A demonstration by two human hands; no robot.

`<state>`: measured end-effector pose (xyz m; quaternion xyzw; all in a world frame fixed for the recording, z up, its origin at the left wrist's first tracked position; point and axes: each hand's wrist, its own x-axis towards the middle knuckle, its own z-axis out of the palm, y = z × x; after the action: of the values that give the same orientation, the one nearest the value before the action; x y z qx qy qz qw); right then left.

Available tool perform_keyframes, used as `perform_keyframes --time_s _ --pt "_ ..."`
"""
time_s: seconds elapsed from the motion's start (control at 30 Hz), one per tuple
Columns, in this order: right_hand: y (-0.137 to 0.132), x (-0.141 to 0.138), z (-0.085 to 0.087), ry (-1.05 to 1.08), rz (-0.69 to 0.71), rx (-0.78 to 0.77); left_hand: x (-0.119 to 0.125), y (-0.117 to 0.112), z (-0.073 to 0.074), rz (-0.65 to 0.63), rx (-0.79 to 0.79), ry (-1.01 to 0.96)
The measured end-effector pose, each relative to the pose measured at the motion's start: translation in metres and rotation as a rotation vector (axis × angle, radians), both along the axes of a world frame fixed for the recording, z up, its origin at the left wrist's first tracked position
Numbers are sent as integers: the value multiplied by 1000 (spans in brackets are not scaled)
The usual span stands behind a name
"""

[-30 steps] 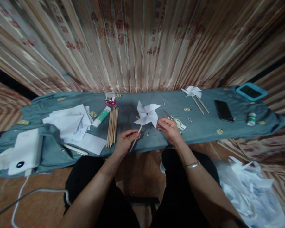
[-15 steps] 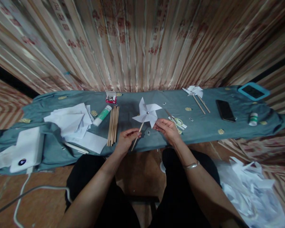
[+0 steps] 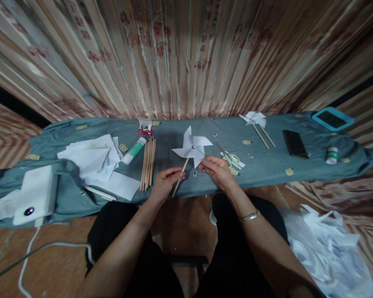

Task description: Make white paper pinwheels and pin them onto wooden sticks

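We are finding no readable brand: the curtain is bearing red marks too blurred to read, and the labels on the green-and-white tube and the red box are staying too small to decipher.

Taking the white pinwheel as the dial's centre, we are recording it above the blue-grey cloth. Against the earlier frames, its upper blade is leaning further toward one o'clock, and the right hand is sitting slightly further toward nine o'clock.

The left hand is pinching the pinwheel's stick between thumb and fingers. The right thumb and fingers are closing together beside the lower blade; we cannot tell whether they are gripping it.

We are counting four blades on this pinwheel; one pair of scissors is lying toward four o'clock, two sticks with white paper blades toward two, one phone toward three. The loose sticks toward eight are overlapping, preventing an exact count.
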<state>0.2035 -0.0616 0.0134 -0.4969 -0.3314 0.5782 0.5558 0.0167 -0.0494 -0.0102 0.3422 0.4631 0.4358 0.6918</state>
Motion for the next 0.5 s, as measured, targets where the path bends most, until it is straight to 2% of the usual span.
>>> perform_keyframes --time_s 0.5 --pt "0 -7 -6 30 94 24 0 -1 0 -10 23 18"
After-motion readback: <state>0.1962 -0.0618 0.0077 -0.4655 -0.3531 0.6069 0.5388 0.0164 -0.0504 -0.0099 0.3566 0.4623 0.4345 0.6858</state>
